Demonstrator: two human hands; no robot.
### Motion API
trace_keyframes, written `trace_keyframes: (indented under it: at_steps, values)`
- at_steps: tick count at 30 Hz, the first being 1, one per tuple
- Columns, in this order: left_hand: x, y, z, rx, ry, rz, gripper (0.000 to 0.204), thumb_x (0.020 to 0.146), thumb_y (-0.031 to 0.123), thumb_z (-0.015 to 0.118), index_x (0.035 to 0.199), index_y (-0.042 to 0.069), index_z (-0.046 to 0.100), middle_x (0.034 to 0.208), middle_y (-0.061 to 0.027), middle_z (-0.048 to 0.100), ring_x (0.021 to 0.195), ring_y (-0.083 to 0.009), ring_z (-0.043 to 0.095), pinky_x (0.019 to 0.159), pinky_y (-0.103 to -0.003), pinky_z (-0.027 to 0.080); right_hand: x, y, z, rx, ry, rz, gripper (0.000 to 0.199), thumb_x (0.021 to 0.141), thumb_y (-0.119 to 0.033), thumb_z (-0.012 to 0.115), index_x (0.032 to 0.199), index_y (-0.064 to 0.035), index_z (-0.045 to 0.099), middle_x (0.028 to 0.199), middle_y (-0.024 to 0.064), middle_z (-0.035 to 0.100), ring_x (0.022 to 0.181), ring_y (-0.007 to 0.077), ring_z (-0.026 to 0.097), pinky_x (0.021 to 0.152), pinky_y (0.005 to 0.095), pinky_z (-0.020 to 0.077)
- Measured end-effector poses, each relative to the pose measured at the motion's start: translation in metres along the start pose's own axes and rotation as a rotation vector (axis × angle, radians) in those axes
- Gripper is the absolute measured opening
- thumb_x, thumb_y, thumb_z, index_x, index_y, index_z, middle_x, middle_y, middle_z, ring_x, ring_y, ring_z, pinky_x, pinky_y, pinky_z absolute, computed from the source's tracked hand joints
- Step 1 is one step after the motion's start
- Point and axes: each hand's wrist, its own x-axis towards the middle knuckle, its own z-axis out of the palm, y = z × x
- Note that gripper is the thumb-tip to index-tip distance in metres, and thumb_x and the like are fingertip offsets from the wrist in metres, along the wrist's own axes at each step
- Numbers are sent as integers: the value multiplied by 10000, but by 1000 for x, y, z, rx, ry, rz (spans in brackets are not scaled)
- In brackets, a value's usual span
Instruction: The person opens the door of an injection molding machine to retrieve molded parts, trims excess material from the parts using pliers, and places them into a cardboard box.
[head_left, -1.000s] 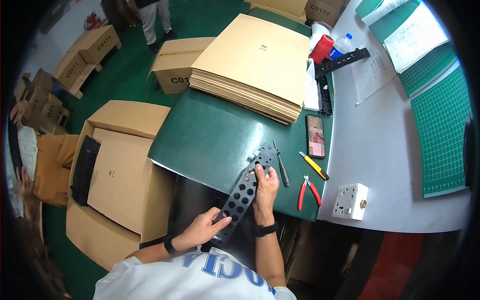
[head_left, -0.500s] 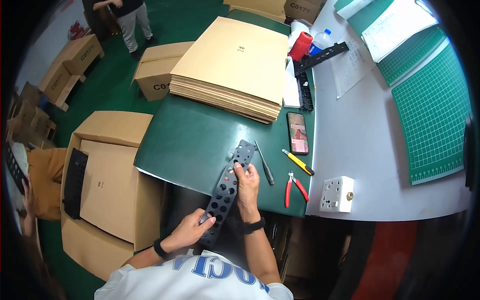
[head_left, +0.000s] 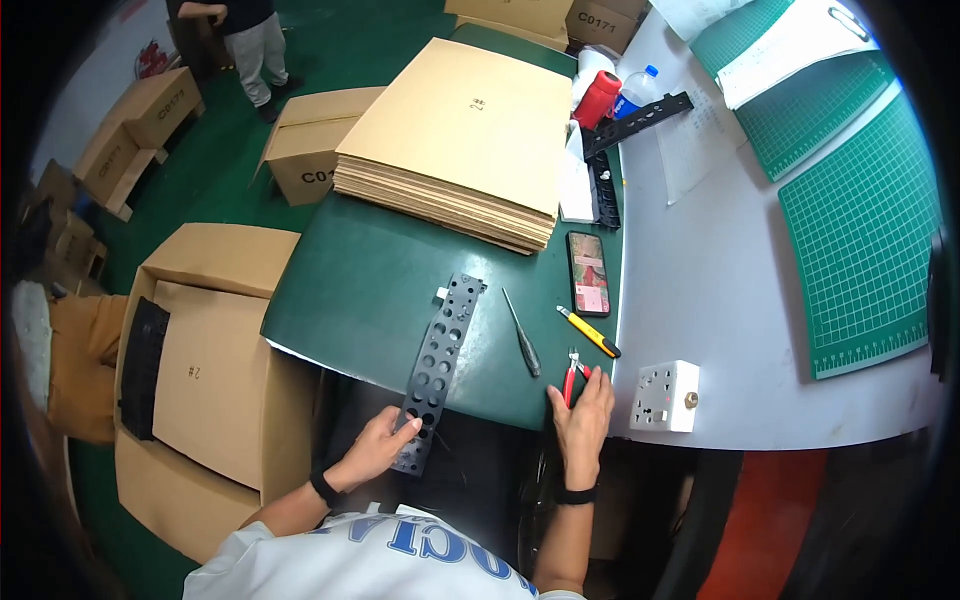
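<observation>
Clock positions are being taken from the middle of the black perforated bar, with 12 pointing up the view. The bar is slanting from 1 to 7 o'clock, its upper end lying over the green tabletop and its lower end jutting past the near edge; contact with the surface is not showing clearly. A small white piece is sticking out beside the upper end, towards 12 o'clock.

The left hand, at 7 o'clock, is gripping the bar's lower portion, its thumb pressing on the perforated face. The right hand, between 3 and 4 o'clock, is reaching over the handles of the red-handled pliers; its fingers are extending forward, and whether they are closing on the handles cannot be told.

Between 2 and 3 o'clock, a screwdriver is lying nearer the bar and a yellow cutter farther out. A phone is resting at 2 o'clock, its screen glowing. Just past 3 o'clock, a white socket box is sitting beyond the pliers. A cardboard stack is occupying 12 o'clock; an open carton is standing at 9 o'clock.
</observation>
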Motion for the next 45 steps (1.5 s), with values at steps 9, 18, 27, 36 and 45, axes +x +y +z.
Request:
trace_keyframes:
  at_steps: [9, 18, 27, 36, 45]
  values:
    - [19, 2, 10, -27, -29, 26, 284, 973, 319, 561, 991, 39, 514, 699, 38, 473, 553, -41, 410, 474, -228, 340, -14, 26, 25, -50, 140, -98, 430, 872, -120, 607, 1251, 62, 515, 1017, 203, 533, 921, 367, 534, 778, 442, 472]
    - [33, -17, 13, -154, -55, 100, 291, 986, 308, 540, 1013, 19, 512, 761, 25, 500, 610, -36, 424, 513, -223, 370, -31, -4, -39, 1054, -382, 337, 383, 853, -20, 560, 1235, 12, 563, 940, 34, 626, 701, 82, 557, 618, 210, 469]
    - [27, -4, 10, -105, -66, 91, 306, 984, 321, 535, 962, 18, 495, 746, 30, 479, 608, -42, 451, 501, -211, 395, -78, -84, -52, 264, -425, -431, 553, 721, -155, 704, 1255, -81, 580, 898, 87, 581, 844, 259, 592, 680, 373, 507]
    - [27, -7, 10, -118, -74, 71, 301, 974, 320, 552, 944, 24, 503, 752, 25, 500, 614, -33, 481, 497, -208, 431, -76, -98, -40, 135, -414, -531, 577, 723, -158, 704, 1275, -77, 555, 902, 101, 549, 815, 263, 567, 663, 374, 498]
    - [28, -8, 10, -155, -86, 69, 299, 962, 306, 568, 1006, 14, 521, 789, 19, 540, 634, -36, 494, 510, -210, 439, -74, -98, -36, 110, -419, -536, 581, 719, -163, 706, 1272, -75, 554, 903, 105, 549, 814, 267, 570, 650, 384, 499]
